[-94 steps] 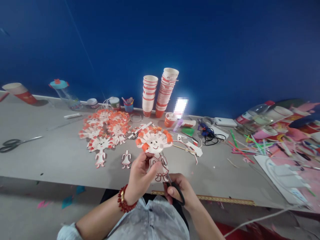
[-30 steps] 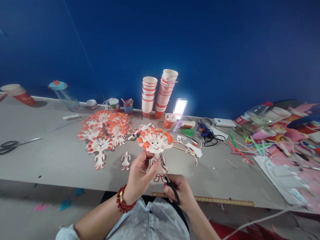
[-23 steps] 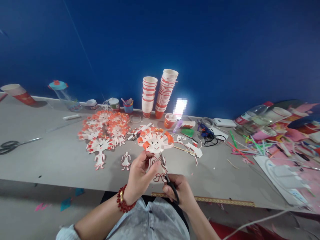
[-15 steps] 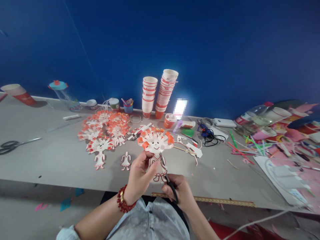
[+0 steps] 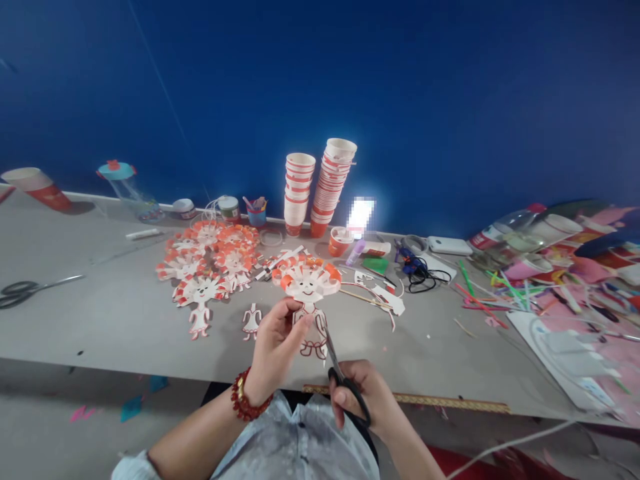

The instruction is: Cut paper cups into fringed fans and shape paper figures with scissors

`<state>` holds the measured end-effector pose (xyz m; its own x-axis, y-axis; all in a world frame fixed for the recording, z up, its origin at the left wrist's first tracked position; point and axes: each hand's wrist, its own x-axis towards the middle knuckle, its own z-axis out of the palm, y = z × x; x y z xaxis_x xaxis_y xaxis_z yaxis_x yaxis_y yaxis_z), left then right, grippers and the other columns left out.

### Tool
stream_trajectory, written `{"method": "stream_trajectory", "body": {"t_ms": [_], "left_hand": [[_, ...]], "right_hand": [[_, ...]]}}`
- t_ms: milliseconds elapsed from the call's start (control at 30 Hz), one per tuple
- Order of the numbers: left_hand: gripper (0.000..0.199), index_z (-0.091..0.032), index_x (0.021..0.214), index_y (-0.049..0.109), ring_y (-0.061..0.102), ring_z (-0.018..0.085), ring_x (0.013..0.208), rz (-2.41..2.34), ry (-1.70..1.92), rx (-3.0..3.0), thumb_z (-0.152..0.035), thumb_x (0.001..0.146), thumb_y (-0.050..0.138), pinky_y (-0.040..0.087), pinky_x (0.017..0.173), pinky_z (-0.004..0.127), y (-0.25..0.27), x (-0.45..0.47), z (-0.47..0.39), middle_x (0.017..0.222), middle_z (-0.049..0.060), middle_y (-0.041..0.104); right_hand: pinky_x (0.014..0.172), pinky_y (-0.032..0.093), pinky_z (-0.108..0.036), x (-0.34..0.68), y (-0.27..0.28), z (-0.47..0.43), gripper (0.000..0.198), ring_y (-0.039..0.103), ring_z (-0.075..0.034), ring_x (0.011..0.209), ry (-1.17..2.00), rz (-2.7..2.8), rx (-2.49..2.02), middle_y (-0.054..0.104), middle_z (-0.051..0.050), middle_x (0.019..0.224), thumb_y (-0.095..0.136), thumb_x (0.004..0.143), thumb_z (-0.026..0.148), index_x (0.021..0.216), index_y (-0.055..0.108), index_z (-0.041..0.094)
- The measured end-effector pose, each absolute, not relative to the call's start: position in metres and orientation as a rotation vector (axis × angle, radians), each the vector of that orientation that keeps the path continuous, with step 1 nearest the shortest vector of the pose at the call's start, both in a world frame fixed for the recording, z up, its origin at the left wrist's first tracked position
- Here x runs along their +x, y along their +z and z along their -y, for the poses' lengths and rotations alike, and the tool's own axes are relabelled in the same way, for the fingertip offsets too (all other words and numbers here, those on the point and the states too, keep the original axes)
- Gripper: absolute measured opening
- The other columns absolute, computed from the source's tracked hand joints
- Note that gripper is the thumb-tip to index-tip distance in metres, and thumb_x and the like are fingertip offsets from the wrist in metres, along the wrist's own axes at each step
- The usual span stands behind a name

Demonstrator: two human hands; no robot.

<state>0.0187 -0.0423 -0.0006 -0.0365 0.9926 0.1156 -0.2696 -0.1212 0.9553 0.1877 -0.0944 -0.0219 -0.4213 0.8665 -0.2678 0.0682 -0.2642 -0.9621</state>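
Observation:
My left hand [image 5: 281, 337] pinches a paper doll [image 5: 309, 291] at its body, thumb in front. The doll has a smiling drawn face, curled orange-and-white paper hair and a dress outlined in dark red. In my right hand [image 5: 361, 397] are black-handled scissors [image 5: 335, 360], their tips pointing up along the doll's right edge. A small sliver of paper hangs near the doll's feet. Left of my left hand lies a loose paper dress body [image 5: 251, 321] on the table. Farther left, finished-looking dolls [image 5: 200, 293] lie in an overlapping pile.
Two tall stacks of paper cups [image 5: 334, 187] stand by the blue wall. Paper scraps [image 5: 390, 300] and a dark cable [image 5: 420, 270] lie right of the doll. Another pair of scissors [image 5: 35, 288] rests far left. Bottles, cups and coloured strips [image 5: 530, 287] crowd the right side.
The scissors have drawn back down and right from the doll's neck area, with my right hand lower. The doll has shifted slightly left in my left hand.

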Motion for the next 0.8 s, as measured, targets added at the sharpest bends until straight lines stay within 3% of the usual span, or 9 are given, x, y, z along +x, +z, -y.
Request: {"method": "stream_trajectory", "body": {"t_ms": [433, 800], "left_hand": [[0.015, -0.018, 0.090, 0.060, 0.054, 0.013, 0.072, -0.963, 1.427, 1.087, -0.030, 0.084, 0.066, 0.046, 0.069, 0.023, 0.002, 0.019, 0.044, 0.079, 0.001, 0.059], [0.013, -0.019, 0.092, 0.059, 0.053, 0.013, 0.073, -0.972, 1.427, 1.107, -0.030, 0.086, 0.064, 0.046, 0.070, 0.023, -0.002, 0.018, 0.043, 0.081, 0.001, 0.059]], "right_hand": [[0.036, 0.014, -0.022, 0.187, -0.021, 0.098, 0.065, 0.035, -0.007, 0.030, 1.730, 1.413, -1.272, 0.050, 0.001, 0.037, 0.060, 0.063, 0.082, 0.053, 0.045, 0.020], [0.036, 0.015, -0.021, 0.190, -0.041, 0.099, 0.063, 0.038, -0.008, 0.031, 1.703, 1.450, -1.265, 0.051, 0.001, 0.038, 0.059, 0.066, 0.080, 0.057, 0.046, 0.019]]}}
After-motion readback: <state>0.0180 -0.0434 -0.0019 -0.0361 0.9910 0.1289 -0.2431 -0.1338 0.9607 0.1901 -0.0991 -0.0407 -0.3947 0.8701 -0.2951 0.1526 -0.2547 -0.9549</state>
